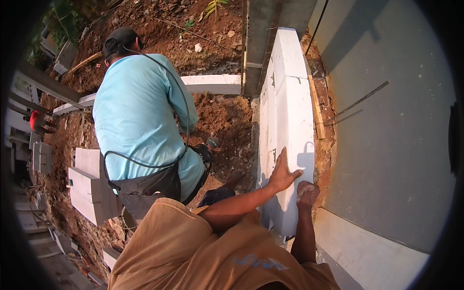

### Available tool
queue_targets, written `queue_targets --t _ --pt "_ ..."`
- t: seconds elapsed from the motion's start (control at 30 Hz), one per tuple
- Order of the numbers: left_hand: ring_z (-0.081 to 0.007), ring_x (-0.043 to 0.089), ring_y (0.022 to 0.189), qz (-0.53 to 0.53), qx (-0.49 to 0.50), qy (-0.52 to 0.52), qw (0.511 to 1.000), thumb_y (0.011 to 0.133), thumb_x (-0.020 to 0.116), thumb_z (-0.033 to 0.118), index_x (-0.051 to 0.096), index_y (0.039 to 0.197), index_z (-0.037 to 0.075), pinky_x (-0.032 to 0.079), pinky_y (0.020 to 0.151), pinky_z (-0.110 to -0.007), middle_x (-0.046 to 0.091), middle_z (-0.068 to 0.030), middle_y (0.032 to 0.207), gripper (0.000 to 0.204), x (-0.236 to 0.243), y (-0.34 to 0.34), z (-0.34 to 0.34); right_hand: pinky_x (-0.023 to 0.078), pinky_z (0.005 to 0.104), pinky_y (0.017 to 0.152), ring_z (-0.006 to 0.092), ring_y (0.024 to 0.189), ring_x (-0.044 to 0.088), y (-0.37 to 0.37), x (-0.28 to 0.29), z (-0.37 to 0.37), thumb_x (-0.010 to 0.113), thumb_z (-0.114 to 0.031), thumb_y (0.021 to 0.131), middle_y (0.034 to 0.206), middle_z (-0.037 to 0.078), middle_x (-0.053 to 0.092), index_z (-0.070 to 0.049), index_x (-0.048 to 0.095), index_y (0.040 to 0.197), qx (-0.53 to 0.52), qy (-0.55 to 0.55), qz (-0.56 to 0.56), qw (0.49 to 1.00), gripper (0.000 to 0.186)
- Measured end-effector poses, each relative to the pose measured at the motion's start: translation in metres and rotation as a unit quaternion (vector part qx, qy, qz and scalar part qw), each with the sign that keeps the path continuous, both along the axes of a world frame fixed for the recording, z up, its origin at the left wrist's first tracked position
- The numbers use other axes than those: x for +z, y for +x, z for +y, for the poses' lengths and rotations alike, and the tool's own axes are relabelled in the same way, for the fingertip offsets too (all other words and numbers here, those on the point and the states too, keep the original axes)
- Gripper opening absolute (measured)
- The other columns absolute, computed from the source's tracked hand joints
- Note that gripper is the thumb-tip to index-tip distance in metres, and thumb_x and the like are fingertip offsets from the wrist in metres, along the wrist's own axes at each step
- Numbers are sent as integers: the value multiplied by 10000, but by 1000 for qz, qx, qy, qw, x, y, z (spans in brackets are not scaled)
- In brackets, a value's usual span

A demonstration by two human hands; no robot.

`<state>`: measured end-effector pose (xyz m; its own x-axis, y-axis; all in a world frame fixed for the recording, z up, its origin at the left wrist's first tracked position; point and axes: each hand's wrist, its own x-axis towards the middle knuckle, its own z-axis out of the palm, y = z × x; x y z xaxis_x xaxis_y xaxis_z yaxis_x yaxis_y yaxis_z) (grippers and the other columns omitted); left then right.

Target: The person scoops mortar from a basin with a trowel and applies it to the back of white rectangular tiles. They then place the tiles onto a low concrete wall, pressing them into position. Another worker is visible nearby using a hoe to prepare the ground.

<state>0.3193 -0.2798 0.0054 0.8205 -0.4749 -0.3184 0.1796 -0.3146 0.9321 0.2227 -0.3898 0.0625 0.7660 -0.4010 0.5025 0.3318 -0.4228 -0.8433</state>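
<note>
My left hand (282,172) lies flat, fingers spread, on top of a low wall of white blocks (290,101) that runs away from me. My right hand (307,193) is closed in a fist and rests on the wall's near end, just right of the left hand. Whether it holds anything is hidden. My brown shirt (193,251) fills the lower middle.
A person in a light blue shirt (135,116) crouches to the left on red soil (222,121), a black cable over their back. Loose white blocks (89,186) are stacked at the left. A grey rendered surface (391,121) lies right of the wall, bricks (321,92) between.
</note>
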Motion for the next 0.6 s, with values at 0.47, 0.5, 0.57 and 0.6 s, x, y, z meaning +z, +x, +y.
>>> queue_targets --t 0.47,0.5,0.57,0.6 --pt "-470 30 1525 -147 -22 52 987 778 848 313 -35 1592 -9 147 1231 -533 23 -344 1622 1243 -8 3 -9 475 387 609 262 601 603 -145 30 117 534 -429 1009 643 131 581 -10 607 800 135 20 323 936 474" --pt "-481 28 1524 -195 -50 87 976 797 831 340 4 1609 50 143 1222 -566 15 -335 1627 1195 7 3 -5 481 388 629 264 630 610 -171 19 131 540 -403 1002 668 137 592 -12 611 823 66 95 360 926 436" --pt "-484 39 1525 -282 -112 149 941 842 785 381 82 1628 141 137 1212 -606 18 -311 1638 1082 31 1 0 492 389 670 268 688 625 -224 -4 154 552 -351 988 720 148 613 -16 621 869 -61 247 418 872 361" --pt "-476 52 1528 -326 -153 176 916 868 756 395 121 1629 173 136 1210 -613 30 -296 1645 1015 38 0 -2 490 381 675 228 700 607 -248 -22 160 547 -343 993 723 123 602 6 619 900 -112 212 438 866 369"
